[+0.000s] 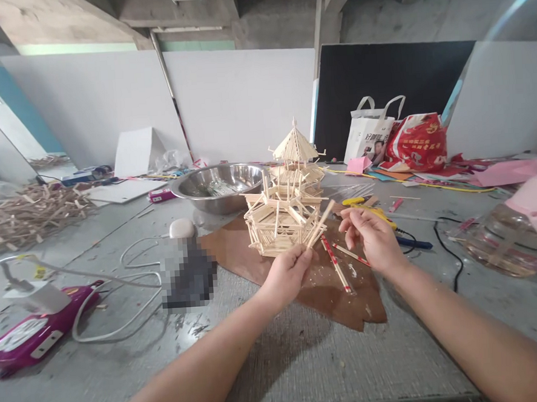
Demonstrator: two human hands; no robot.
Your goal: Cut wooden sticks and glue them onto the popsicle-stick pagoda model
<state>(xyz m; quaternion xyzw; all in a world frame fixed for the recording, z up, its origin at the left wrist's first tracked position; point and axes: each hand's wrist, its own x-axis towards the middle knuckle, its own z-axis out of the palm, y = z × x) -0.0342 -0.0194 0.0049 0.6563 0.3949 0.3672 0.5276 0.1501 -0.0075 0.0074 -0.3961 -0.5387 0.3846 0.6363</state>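
Observation:
A small pagoda model (286,194) built of thin wooden sticks stands on a brown board (313,271) on the grey table. My left hand (286,272) is closed round a wooden stick (321,223) that slants up to the right, just in front of the model's base. My right hand (373,237) hovers to the right of the stick, fingers curled and pinched, and I cannot see anything in them. Red-and-white sticks (338,266) lie on the board below my right hand.
A steel bowl (219,186) sits behind the model. A heap of wooden sticks (28,212) lies far left. A purple tool (35,333) with a white cord (119,295) is near left. Bags (396,135), coloured paper and a clear container (502,238) crowd the right.

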